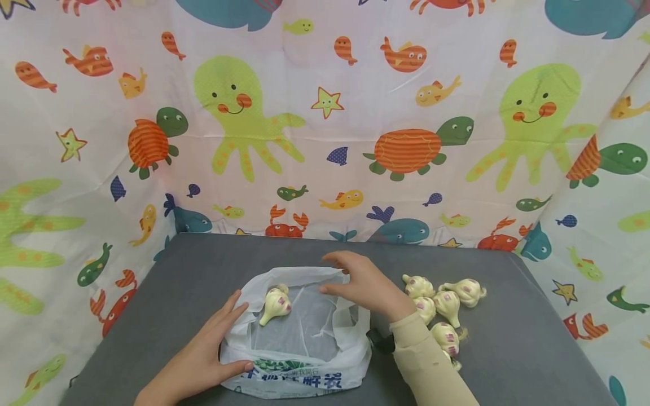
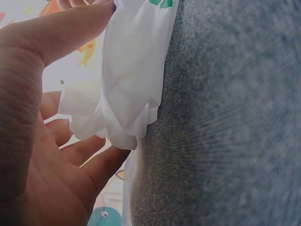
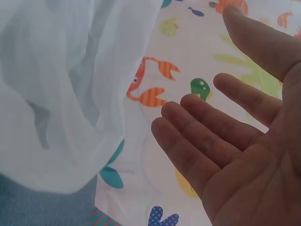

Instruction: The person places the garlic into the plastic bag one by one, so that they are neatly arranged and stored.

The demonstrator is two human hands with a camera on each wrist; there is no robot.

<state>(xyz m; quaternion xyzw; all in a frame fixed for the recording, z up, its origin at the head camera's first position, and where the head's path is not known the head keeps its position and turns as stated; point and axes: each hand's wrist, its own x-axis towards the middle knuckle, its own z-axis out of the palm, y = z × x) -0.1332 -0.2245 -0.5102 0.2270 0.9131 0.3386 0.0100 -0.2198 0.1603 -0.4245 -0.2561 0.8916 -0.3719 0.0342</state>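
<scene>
A white plastic bag with green and blue print lies with its mouth spread wide on the grey table. Inside it, toward the left, is one garlic bulb. My left hand rests along the bag's left side, thumb at the front rim and fingers loosely spread; in the left wrist view the thumb touches the plastic. Above the bag's far right edge hovers my right hand, its fingers apart and holding nothing. The right wrist view shows that palm beside the bag, with a gap between them.
Several more garlic bulbs lie in a cluster right of the bag, partly behind the right sleeve. A black device sits at the right wrist. A sea-animal curtain encloses the grey table at back and sides.
</scene>
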